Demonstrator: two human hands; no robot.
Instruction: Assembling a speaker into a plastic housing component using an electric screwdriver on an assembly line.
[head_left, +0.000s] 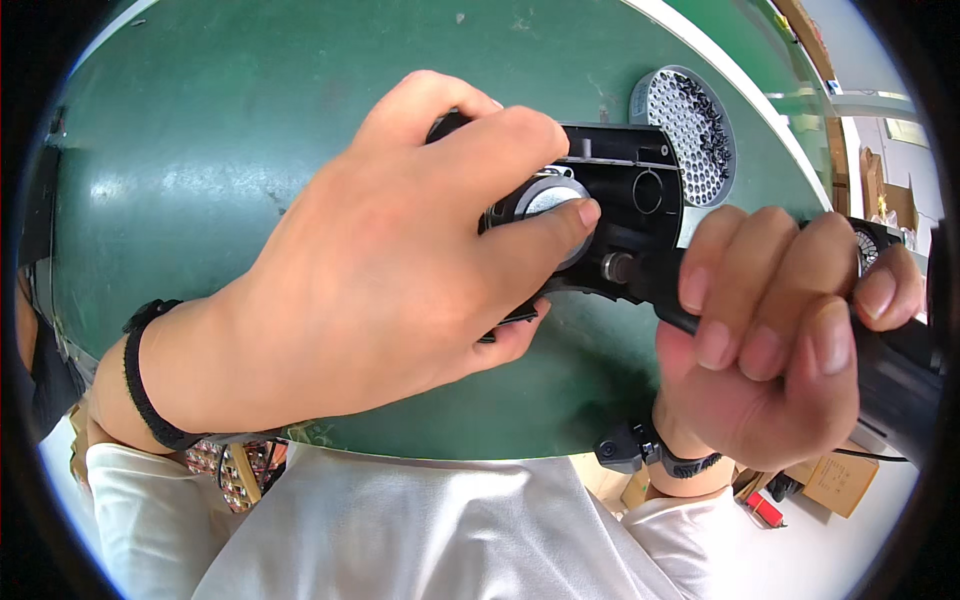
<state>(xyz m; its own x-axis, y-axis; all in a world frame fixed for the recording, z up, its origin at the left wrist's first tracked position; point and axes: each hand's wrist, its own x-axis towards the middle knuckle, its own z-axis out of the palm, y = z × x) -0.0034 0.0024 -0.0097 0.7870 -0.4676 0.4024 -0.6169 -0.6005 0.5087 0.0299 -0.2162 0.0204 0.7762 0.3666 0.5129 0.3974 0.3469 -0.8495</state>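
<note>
My left hand grips a black plastic housing, fingers around its far side and another fingertip showing at its near edge. Its thumb presses on a round silver-faced part seated inside the housing. At the right, my right hand is wrapped around a black power screwdriver, held slanting. The tool's metal nose points left and lies over the housing's near right part; whether the bit touches a screw cannot be seen. Much of the housing is hidden under my left hand.
Just beyond the housing stands a round grey dish with a perforated plate and many small black screws. The green tabletop has a pale curved edge at the right. Below it are a cardboard box and a red object.
</note>
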